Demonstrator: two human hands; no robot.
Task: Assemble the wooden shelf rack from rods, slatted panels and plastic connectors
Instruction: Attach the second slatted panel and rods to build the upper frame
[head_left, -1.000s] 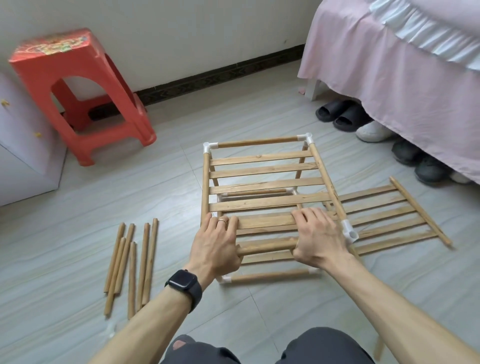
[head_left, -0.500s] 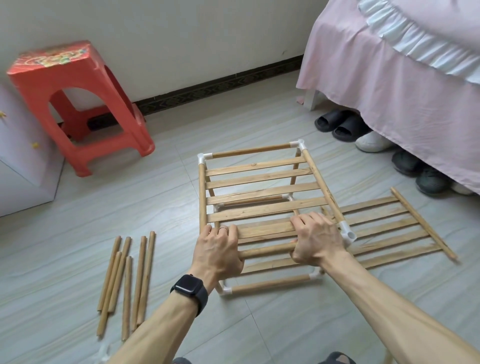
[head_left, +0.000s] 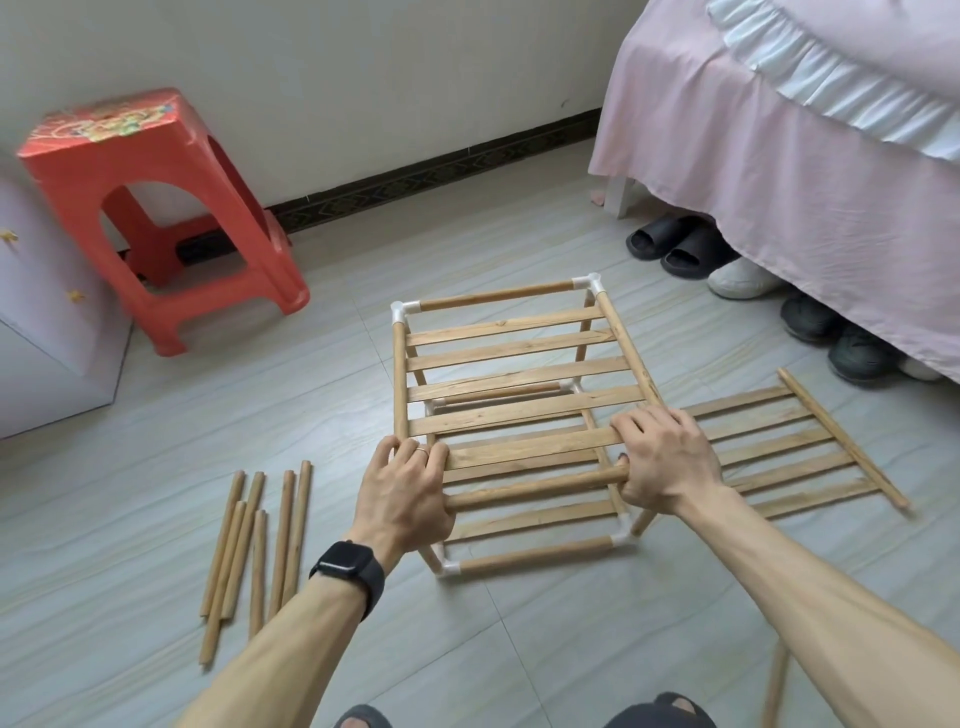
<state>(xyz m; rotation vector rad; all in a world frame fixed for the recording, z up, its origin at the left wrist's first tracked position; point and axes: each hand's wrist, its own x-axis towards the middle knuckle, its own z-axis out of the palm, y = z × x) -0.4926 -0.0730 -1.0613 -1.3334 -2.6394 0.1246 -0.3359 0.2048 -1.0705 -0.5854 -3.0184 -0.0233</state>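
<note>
Head view: the half-built wooden shelf rack (head_left: 498, 558) stands at centre frame on the grey tiled floor (head_left: 130, 519). It is one tier high, with a pale slatted wooden panel (head_left: 519, 358) lying across its top between white plastic corner connectors (head_left: 588, 285).

Both hands work the near top edge. The left hand (head_left: 402, 493), a black watch at its wrist, curls palm down over the left end of the near round wooden rod (head_left: 535, 488), fingers hooked over the panel's corner. The right hand (head_left: 662, 460) wraps the rod's right end likewise, fingers spread over the nearest slat. Both arms reach out almost straight from the bottom of the frame.

The near top connectors are hidden under the palms, so I cannot tell whether the joints are seated. The step looks like pressing this edge home. It should go best with equal downward pressure on both ends at once, directly over the uprights, so the frame does not lean or twist.

A second slatted panel (head_left: 795, 447) lies flat at right. Loose wooden rods (head_left: 254, 545) lie at lower left.
</note>
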